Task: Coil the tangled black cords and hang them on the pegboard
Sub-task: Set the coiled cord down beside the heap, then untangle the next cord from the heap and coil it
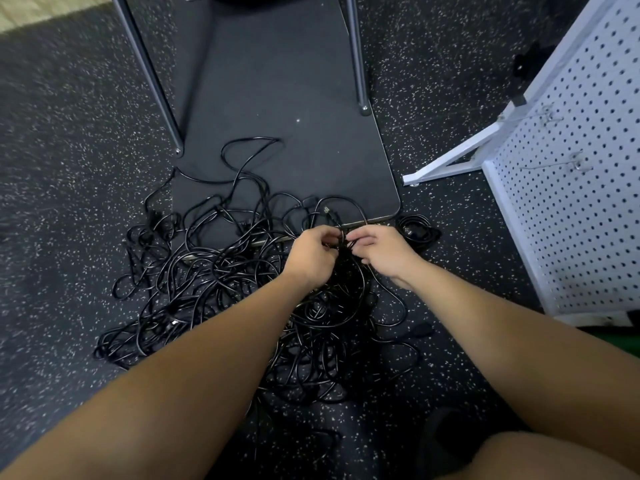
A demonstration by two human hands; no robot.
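A big tangle of black cords [221,278] sprawls over the speckled floor and the front edge of a black mat. My left hand [313,252] and my right hand [382,251] meet above the tangle's far right side, each pinching black cord strands between curled fingers. A small coiled black cord [417,228] lies on the floor just right of my right hand. The white pegboard [575,174] stands at the right, with thin metal hooks [575,162] sticking out of it.
A black mat [284,109] lies ahead under two grey metal legs [358,64]. The pegboard's white support foot [446,164] reaches out onto the floor at the right. My knee shows at the bottom right.
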